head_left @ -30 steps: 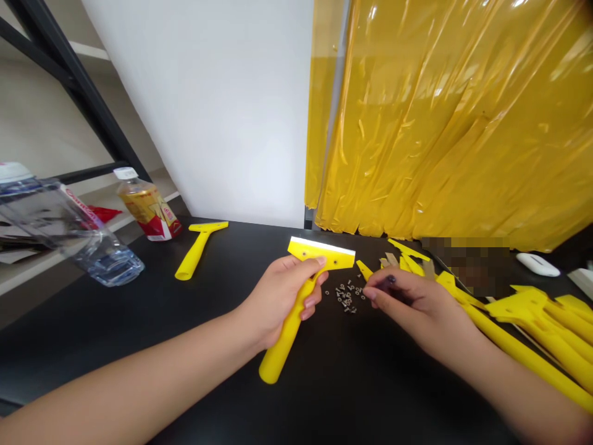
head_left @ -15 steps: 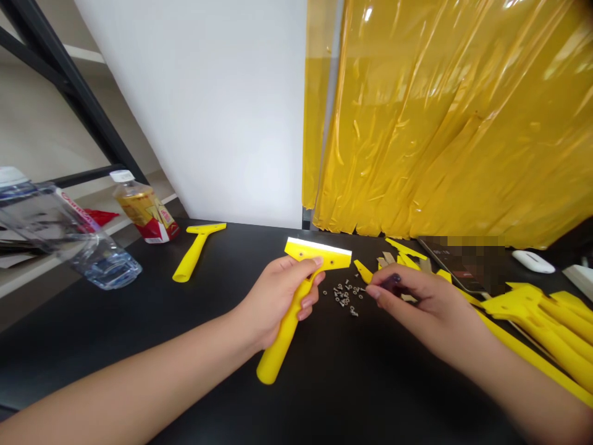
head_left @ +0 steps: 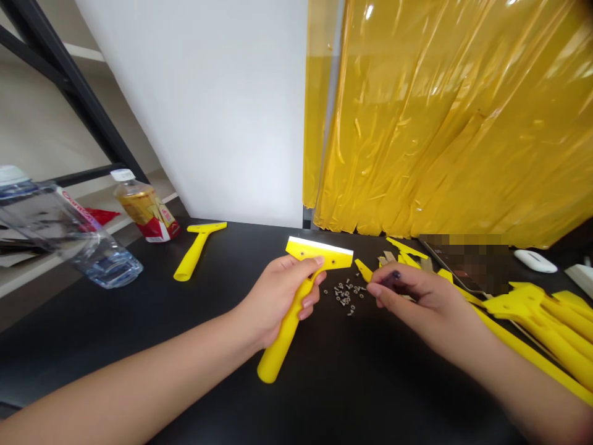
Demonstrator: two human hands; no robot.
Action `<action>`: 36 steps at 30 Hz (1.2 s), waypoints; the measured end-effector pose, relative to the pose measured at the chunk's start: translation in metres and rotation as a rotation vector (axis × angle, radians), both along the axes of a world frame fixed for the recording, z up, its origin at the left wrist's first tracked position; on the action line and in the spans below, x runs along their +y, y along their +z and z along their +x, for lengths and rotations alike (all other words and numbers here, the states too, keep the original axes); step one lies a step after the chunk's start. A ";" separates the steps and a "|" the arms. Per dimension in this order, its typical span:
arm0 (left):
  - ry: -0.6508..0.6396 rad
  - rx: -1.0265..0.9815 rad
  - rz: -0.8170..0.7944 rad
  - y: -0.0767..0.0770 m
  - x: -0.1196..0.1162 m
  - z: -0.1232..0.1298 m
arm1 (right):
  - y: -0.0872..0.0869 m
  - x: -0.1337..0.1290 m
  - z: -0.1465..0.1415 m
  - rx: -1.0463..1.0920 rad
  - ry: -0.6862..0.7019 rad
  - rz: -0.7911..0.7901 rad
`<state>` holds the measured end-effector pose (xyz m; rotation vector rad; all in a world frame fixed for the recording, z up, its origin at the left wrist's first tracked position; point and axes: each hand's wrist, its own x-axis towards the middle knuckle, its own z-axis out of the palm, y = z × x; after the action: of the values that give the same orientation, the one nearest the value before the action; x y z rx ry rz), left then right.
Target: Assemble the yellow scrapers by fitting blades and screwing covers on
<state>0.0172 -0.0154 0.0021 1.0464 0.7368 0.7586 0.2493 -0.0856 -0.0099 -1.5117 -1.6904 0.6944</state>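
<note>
A black table (head_left: pixel 370 383) fills the scene from four o'clock round through six to eight. At eleven o'clock a plain white board (head_left: pixel 217 111) rises behind its far edge, evenly lit. Just past twelve runs a narrow yellow strip (head_left: pixel 315 123), then a slim grey bar (head_left: pixel 331 93). From there to three o'clock spreads a yellow sheet (head_left: pixel 445 123), glossy and creased, its ragged hem near the table's back; bright glints sit on it toward one o'clock. Between nine and ten o'clock stand pale shelves (head_left: pixel 83 53), crossed by a slanting black post (head_left: pixel 86 102).
</note>
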 end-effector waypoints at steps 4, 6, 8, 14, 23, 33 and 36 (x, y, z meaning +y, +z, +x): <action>-0.005 0.001 -0.002 0.000 0.000 0.000 | 0.000 -0.001 0.000 0.010 0.002 -0.001; 0.000 0.006 -0.002 0.000 0.000 0.000 | 0.000 -0.001 0.000 0.009 0.008 0.000; 0.004 0.009 -0.002 0.001 0.000 0.000 | -0.001 0.000 0.000 0.005 0.012 0.003; -0.009 0.003 -0.005 0.000 0.001 -0.001 | 0.001 -0.002 0.001 -0.007 0.003 0.067; -0.011 0.012 -0.008 -0.003 0.002 0.000 | 0.002 0.001 0.009 0.019 -0.091 0.080; -0.023 0.008 -0.006 -0.003 0.002 -0.001 | 0.002 0.004 0.012 -0.010 -0.160 0.017; -0.021 0.013 -0.005 -0.002 0.002 -0.001 | -0.001 0.005 0.011 -0.006 -0.146 -0.004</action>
<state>0.0166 -0.0137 -0.0003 1.0541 0.7377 0.7315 0.2605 -0.0804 -0.0105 -1.6226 -1.5656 0.6167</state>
